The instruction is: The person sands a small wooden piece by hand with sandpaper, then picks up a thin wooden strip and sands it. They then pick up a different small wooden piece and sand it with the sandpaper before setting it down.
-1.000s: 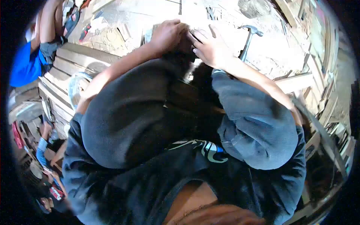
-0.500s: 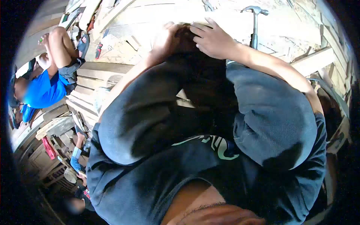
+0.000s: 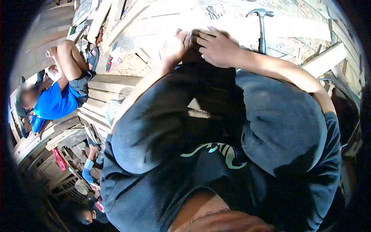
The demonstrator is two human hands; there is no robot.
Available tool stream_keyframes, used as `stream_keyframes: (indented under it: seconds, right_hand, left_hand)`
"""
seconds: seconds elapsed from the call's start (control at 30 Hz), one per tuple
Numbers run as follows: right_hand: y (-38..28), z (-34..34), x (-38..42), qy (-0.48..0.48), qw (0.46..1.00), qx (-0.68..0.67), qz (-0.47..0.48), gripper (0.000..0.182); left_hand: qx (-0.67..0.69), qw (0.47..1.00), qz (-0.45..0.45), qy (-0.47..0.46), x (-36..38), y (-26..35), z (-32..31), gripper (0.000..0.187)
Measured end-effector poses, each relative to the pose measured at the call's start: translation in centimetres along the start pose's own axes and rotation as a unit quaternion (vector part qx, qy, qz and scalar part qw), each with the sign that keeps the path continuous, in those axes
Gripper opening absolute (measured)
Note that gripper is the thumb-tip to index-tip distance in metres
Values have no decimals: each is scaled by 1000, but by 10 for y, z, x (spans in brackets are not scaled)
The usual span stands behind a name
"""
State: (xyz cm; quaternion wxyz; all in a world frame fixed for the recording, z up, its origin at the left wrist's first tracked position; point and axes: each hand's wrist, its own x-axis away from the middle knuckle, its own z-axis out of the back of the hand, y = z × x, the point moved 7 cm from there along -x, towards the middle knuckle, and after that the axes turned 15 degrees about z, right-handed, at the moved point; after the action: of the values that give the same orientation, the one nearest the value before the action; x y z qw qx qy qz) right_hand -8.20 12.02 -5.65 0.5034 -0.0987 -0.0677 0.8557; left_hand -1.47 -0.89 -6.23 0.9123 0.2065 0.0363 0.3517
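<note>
My left hand (image 3: 176, 47) is beside a dark brown shape (image 3: 191, 50) in front of my shins. Glare washes out part of this hand, but its fingers appear laid loosely along the shape's side. My right hand (image 3: 218, 47) lies over the other side of the shape, fingers spread and pointing left. Shadow hides what the shape is; it may be my feet. A claw hammer (image 3: 262, 33) lies beyond my right forearm, head away from me. Farther off, near the top edge, are pliers (image 3: 212, 12).
Wooden boards and offcuts (image 3: 324, 60) lie around the bright work surface. A red-handled tool (image 3: 109, 63) lies at left, near a seated person in a blue shirt (image 3: 58, 102). Another person (image 3: 94, 208) is at lower left, near a pale bucket (image 3: 81, 187).
The view has shifted, so the people at left and the pliers show more fully. My left hand has moved slightly and is less blurred. My right hand stays over the dark shape.
</note>
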Motion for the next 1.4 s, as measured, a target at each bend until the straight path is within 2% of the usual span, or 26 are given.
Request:
stream_keyframes:
  seconds: [0.07,0.1,0.13,0.17,0.23,0.37,0.4,0.5,0.6,0.63,0.7,0.73,0.77,0.83,0.87,0.9,0.93,0.97,1.0,1.07,1.1,1.13,1.23,1.27,1.37,1.4]
  right_hand:
    - [0,-4,-1,-22,1000,-11,-5,25]
    - [-1,-5,1,8,1000,-1,-3,27]
    - [-3,-4,3,39,999,10,-2,28]
    - [-1,-2,5,69,997,23,0,30]
    - [0,-3,8,68,997,20,6,32]
    - [1,1,6,64,998,11,7,28]
    - [1,2,7,64,998,4,5,28]
    - [0,1,6,76,997,6,10,28]
    - [1,7,4,79,997,0,12,30]
    - [5,9,3,113,993,-22,4,29]
    - [12,11,1,180,981,-65,-12,28]
    - [18,20,0,261,963,-66,-5,28]
    - [33,26,-7,274,946,-161,-62,27]
    - [61,34,-20,292,876,-342,-172,25]
    - [68,45,-22,365,832,-379,-178,22]
    - [73,43,-28,382,816,-398,-174,21]
    - [77,45,-35,397,799,-418,-171,21]
    - [78,45,-42,410,782,-439,-167,22]
    - [75,33,-44,387,725,-536,-193,22]
    - [68,35,-42,390,753,-502,-172,19]
    - [65,36,-40,391,765,-486,-163,18]
    - [62,36,-37,378,751,-502,-202,15]
    - [69,27,-31,376,722,-536,-223,13]
    - [68,35,-27,386,754,-484,-220,15]
    - [72,23,-23,433,654,-580,-221,16]
    - [72,21,-21,427,663,-571,-227,17]
  left_hand:
    - [24,999,4,21,-7,-1,0,20]
    - [38,999,5,31,-10,-1,0,19]
    - [63,994,22,89,-5,-1,12,20]
    - [84,993,28,72,-9,-11,14,26]
    - [329,934,133,38,-10,-27,5,30]
    - [484,841,212,-118,-3,-27,2,36]
    - [550,801,205,-118,-3,-33,-6,33]
    - [583,779,209,-99,-2,-36,-6,27]
    - [596,770,224,-40,-3,-45,-1,22]
    - [606,763,223,-28,1,-44,5,22]
    - [587,782,202,-46,2,-37,14,20]
    - [565,799,201,-41,3,-30,21,19]
    - [542,815,201,-36,4,-25,27,19]
    - [519,841,150,-17,3,-21,36,18]
    - [518,845,132,-13,4,-22,37,18]
    - [518,848,112,-6,3,-23,39,18]
    - [554,814,172,-28,5,-26,31,18]
    - [574,801,167,-31,3,-25,31,21]
    - [534,824,187,-41,5,-26,29,20]
    - [492,856,157,-12,5,-22,40,19]
    - [489,866,105,27,2,-26,43,17]
    - [485,867,113,32,4,-28,39,19]
    - [477,873,101,-36,4,-25,28,17]
    - [494,860,109,-61,6,-24,23,18]
    - [479,871,110,-22,4,-18,32,17]
    - [328,941,75,47,6,-9,53,15]
